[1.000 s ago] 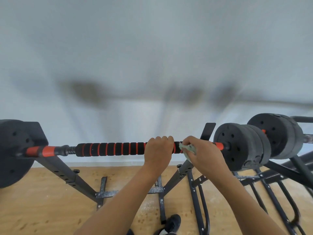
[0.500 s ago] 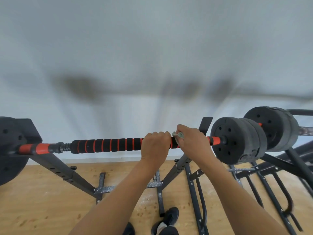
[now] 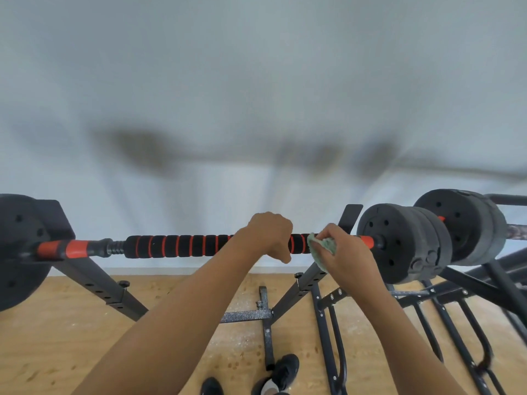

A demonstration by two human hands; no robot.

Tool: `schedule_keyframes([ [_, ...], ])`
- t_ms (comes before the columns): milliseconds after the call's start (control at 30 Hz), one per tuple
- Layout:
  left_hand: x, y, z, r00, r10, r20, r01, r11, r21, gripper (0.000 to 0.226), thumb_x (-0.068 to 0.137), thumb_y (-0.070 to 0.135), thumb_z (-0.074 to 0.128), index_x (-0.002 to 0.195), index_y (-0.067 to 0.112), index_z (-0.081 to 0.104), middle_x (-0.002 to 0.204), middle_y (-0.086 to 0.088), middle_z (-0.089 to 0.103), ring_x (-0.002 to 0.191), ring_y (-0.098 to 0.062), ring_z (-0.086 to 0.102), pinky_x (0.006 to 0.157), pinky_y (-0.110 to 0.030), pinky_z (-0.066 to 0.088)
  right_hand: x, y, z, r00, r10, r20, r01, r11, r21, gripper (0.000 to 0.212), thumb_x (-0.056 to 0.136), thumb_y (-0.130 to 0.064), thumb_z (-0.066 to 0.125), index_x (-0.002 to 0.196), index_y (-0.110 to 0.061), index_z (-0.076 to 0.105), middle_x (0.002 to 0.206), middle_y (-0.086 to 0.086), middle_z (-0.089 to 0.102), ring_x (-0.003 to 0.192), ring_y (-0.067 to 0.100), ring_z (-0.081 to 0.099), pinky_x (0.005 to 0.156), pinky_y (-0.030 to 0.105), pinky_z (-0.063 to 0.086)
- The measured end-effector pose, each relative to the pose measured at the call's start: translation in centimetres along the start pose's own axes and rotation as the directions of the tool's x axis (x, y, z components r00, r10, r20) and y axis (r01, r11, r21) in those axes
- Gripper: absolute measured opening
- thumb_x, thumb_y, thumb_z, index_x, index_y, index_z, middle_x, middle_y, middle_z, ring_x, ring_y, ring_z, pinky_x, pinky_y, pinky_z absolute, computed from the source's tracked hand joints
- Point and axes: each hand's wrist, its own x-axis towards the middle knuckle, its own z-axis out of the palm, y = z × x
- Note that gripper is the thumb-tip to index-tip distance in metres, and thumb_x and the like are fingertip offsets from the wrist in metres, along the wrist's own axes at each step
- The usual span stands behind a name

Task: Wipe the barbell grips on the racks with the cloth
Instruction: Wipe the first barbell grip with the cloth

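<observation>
A barbell lies across a black rack, its black foam grip (image 3: 182,246) ringed with red bands. My left hand (image 3: 269,233) is curled over the grip near its right end. Just to the right, my right hand (image 3: 346,250) holds a pale green cloth (image 3: 320,249) wrapped against the bar beside the red sleeve. Black weight plates (image 3: 399,240) sit on the bar's right end, and another plate (image 3: 17,252) on its left end.
A second barbell with black plates (image 3: 464,226) rests on a rack at the far right. Black rack legs and a base frame (image 3: 265,315) stand on the wooden floor. My shoes (image 3: 282,372) show at the bottom. A white wall is behind.
My right hand with the cloth has slid right along the bar, away from my left hand, showing more cloth and grip between them. The view shifted slightly.
</observation>
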Motion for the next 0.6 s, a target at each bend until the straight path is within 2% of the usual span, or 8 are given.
schedule_keyframes([
  [67, 0.3, -0.3, 0.1, 0.998, 0.006, 0.062, -0.004, 0.999, -0.046, 0.022, 0.085, 0.025, 0.067, 0.103, 0.013, 0.064, 0.073, 0.003, 0.071, 0.056, -0.017, 0.071, 0.063, -0.027, 0.055, 1.2, -1.1, 0.6, 1.0, -0.018, -0.005, 0.017, 0.997, -0.072, 0.022, 0.101, -0.042, 0.058, 0.091, -0.024, 0.05, 0.066, -0.009, 0.059, 0.057, 0.009, 0.059, 0.051, 0.026, 0.05],
  [100, 0.3, -0.2, 0.4, 0.999, -0.004, 0.037, 0.006, 0.999, -0.05, 0.017, 0.086, 0.023, 0.065, 0.1, 0.013, 0.063, 0.071, 0.003, 0.069, 0.054, -0.017, 0.069, 0.063, -0.028, 0.055, 1.8, -1.7, 0.9, 0.999, -0.029, -0.018, 0.027, 0.992, -0.12, 0.023, 0.102, -0.04, 0.056, 0.09, -0.022, 0.049, 0.065, -0.007, 0.057, 0.057, 0.011, 0.058, 0.051, 0.026, 0.048],
  [200, -0.2, 0.2, 2.0, 0.987, -0.03, -0.158, 0.037, 0.998, 0.043, 0.013, 0.091, 0.027, 0.063, 0.092, 0.018, 0.054, 0.072, 0.002, 0.055, 0.059, -0.019, 0.056, 0.062, -0.032, 0.048, 3.8, -2.5, 1.7, 0.999, -0.033, -0.022, 0.028, 0.98, -0.198, 0.018, 0.101, -0.031, 0.053, 0.09, -0.018, 0.049, 0.065, -0.005, 0.054, 0.061, 0.019, 0.058, 0.053, 0.029, 0.043],
  [333, -0.6, 0.6, 4.6, 0.931, 0.021, -0.364, 0.033, 0.99, 0.14, 0.013, 0.097, 0.026, 0.056, 0.089, 0.02, 0.047, 0.064, 0.005, 0.041, 0.061, -0.02, 0.054, 0.062, -0.032, 0.042, 6.4, -2.9, 2.2, 0.999, -0.013, 0.049, 0.023, 0.979, -0.204, 0.013, 0.097, -0.03, 0.055, 0.086, -0.022, 0.053, 0.074, -0.002, 0.06, 0.072, 0.025, 0.061, 0.063, 0.035, 0.052],
  [467, -0.9, 0.8, 5.7, 0.865, 0.021, -0.501, 0.059, 0.988, 0.142, 0.007, 0.099, 0.026, 0.059, 0.098, 0.02, 0.058, 0.068, 0.006, 0.047, 0.058, -0.019, 0.052, 0.061, -0.029, 0.045, 7.3, -2.9, 2.3, 0.996, -0.002, 0.087, 0.018, 0.984, -0.178, 0.014, 0.096, -0.034, 0.056, 0.087, -0.024, 0.055, 0.078, -0.003, 0.062, 0.077, 0.024, 0.061, 0.061, 0.032, 0.043],
  [533, -0.7, 0.8, 5.0, 0.902, 0.015, -0.431, 0.032, 0.994, 0.101, 0.025, 0.097, 0.032, 0.062, 0.116, 0.02, 0.053, 0.077, 0.005, 0.051, 0.065, -0.019, 0.055, 0.066, -0.032, 0.049, 6.2, -3.0, 2.0, 0.999, -0.003, 0.038, 0.01, 0.982, -0.188, 0.017, 0.099, -0.038, 0.052, 0.091, -0.022, 0.053, 0.076, -0.002, 0.061, 0.071, 0.023, 0.061, 0.062, 0.034, 0.049],
  [600, -0.2, 0.5, 3.4, 0.973, -0.005, -0.231, -0.011, 0.998, -0.067, 0.058, 0.088, 0.047, 0.071, 0.126, 0.021, 0.036, 0.087, 0.004, 0.057, 0.069, -0.02, 0.061, 0.067, -0.034, 0.051, 4.8, -2.8, 1.7, 1.0, 0.006, 0.024, -0.002, 0.983, -0.182, 0.021, 0.103, -0.04, 0.048, 0.093, -0.022, 0.048, 0.072, -0.004, 0.058, 0.067, 0.021, 0.061, 0.06, 0.035, 0.052],
])
